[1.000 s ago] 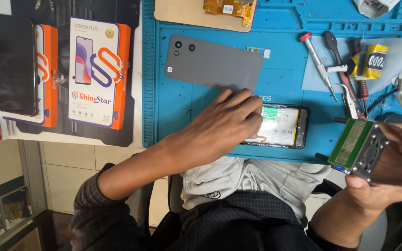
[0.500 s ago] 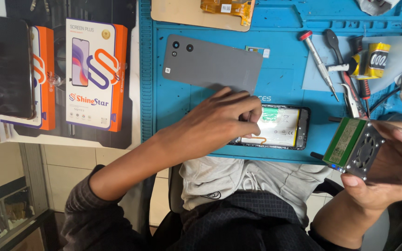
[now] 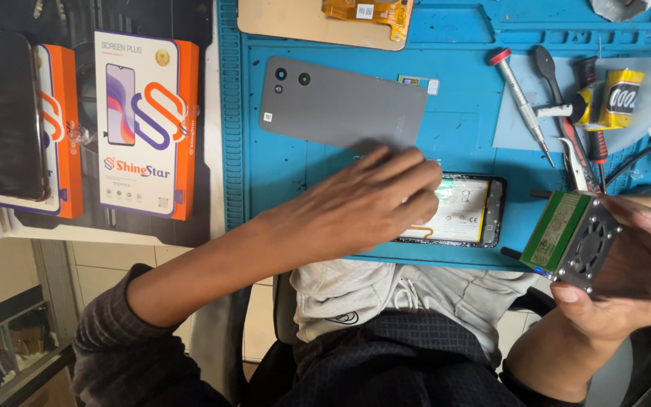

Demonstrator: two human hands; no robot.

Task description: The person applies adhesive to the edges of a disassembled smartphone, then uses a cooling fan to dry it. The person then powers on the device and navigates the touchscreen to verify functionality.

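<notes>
My left hand lies across the left part of an opened phone on the blue work mat. Its fingers cover that end and hold it down. The phone's battery and inner parts show to the right of my fingers. At the lower right, off the mat's edge, my right hand grips a small metal box with a fan grille and a green label. A grey phone back cover lies just above my left hand.
Screwdrivers, tweezers and a small yellow bottle lie at the mat's upper right. An orange flex part on a tan board is at the top. Two orange-and-white screen boxes and a dark phone lie left.
My left hand's fingers have flattened out over the phone's end. My right hand with the fan box stays in about the same place.
</notes>
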